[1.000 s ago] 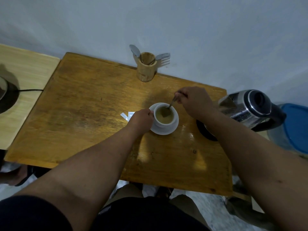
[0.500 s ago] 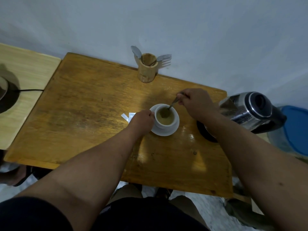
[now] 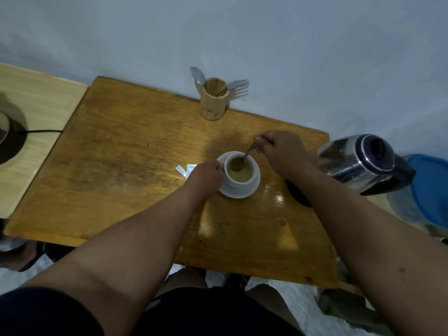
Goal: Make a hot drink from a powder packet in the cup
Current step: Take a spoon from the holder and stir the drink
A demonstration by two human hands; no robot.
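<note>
A white cup [image 3: 238,182] full of light brown drink stands on a white saucer [image 3: 244,192] in the middle of the wooden table [image 3: 116,170]. My left hand [image 3: 204,177] grips the cup's left side, hiding its handle. My right hand [image 3: 282,154] pinches the handle of a metal spoon [image 3: 242,159] whose bowl dips into the drink. A torn white packet [image 3: 185,169] lies flat just left of my left hand, partly hidden by it.
A steel electric kettle [image 3: 358,163] sits on its dark base at the table's right edge. A wooden holder [image 3: 214,103] with a spoon and fork stands at the back by the wall. A blue-lidded container [image 3: 429,190] is at far right, a lighter table [image 3: 36,112] at left.
The spoon's bowl has shifted slightly inside the cup as my right hand moves it around. My left hand stays on the cup.
</note>
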